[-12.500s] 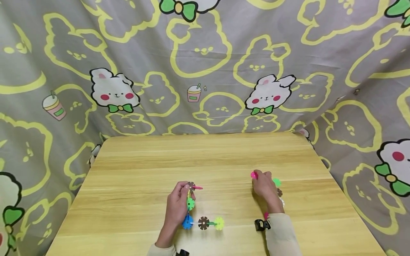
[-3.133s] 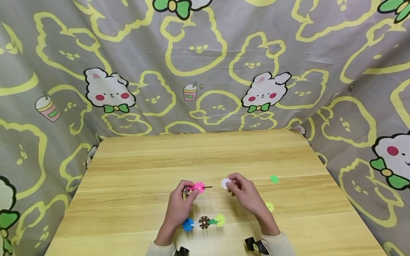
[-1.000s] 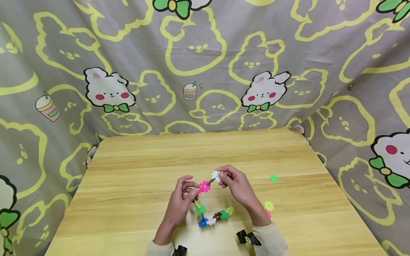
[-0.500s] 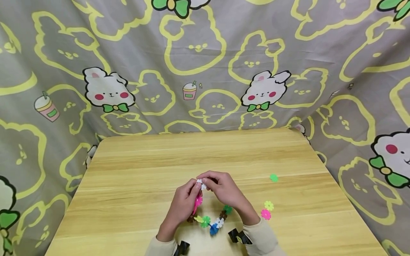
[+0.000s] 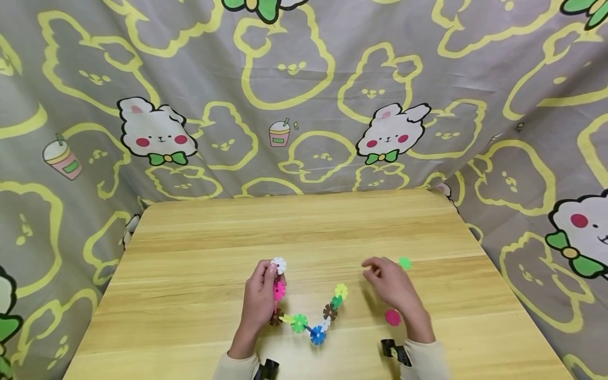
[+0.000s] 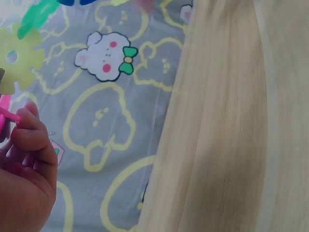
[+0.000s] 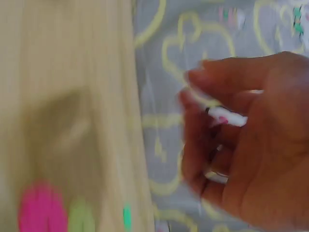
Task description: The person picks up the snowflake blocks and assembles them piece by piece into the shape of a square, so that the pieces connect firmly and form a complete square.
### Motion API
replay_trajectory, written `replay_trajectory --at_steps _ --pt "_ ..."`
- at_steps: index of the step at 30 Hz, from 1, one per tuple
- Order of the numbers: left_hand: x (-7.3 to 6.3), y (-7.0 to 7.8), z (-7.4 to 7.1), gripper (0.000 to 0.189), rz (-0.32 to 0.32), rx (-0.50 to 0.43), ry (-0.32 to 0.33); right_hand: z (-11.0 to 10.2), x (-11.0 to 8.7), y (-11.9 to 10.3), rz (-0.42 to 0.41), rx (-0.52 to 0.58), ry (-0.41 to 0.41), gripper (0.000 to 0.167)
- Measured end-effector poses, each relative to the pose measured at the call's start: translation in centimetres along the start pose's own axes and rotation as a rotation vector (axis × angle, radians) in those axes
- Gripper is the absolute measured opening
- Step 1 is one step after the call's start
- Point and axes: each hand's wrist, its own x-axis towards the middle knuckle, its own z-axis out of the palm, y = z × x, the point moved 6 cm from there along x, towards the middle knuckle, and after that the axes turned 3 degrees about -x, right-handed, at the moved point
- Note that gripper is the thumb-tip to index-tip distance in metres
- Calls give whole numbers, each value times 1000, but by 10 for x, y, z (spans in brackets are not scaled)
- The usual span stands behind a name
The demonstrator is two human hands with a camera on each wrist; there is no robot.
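My left hand pinches the upper end of a chain of slotted plastic snowflake discs, near a white disc and a pink disc. From there the chain hangs in a curve through a brown disc, a green disc and a blue disc, then rises to a yellow disc. In the left wrist view the hand shows at the edge beside a pink piece. My right hand is above the table with loosely bent fingers and nothing between them.
A loose green disc and a loose pink disc lie on the wooden table near my right hand. A yellow-green disc shows beside the pink one in the right wrist view. A patterned curtain surrounds the table.
The white disc has joined the chain's end. My right hand has let go of it and moved right toward the loose discs. My left hand has shifted left, gripping the chain.
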Motion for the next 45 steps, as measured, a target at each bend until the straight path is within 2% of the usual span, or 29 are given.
replay_trajectory --at_steps 3,6,8,15,23,30,34,37,41,45 --pt "-1 9 -3 21 11 -18 14 -6 -11 29 97 -127 -71 25" --pt "-1 10 -4 21 14 -33 27 -7 -22 49 185 -179 -160 30" --pt "0 9 -5 22 0 -45 32 -7 -26 57 212 -202 -189 32" --pt "0 6 -5 22 -22 -72 43 -8 -25 70 232 -188 -139 27" --pt "-1 5 -4 21 -21 -80 44 -7 -22 72 230 -180 -111 21" --pt "0 5 -4 22 -37 -68 40 -2 -21 72 224 -180 -123 31" --pt "2 -8 -3 22 -50 -65 41 2 -20 65 204 -152 -129 25" --pt "4 -21 -3 22 -47 -65 50 4 -15 50 128 -138 -73 19" --pt "5 -29 -3 22 -21 -71 61 9 -5 16 6 -49 9 19" --pt "3 -29 -3 22 -10 -74 68 17 1 -24 -120 90 41 20"
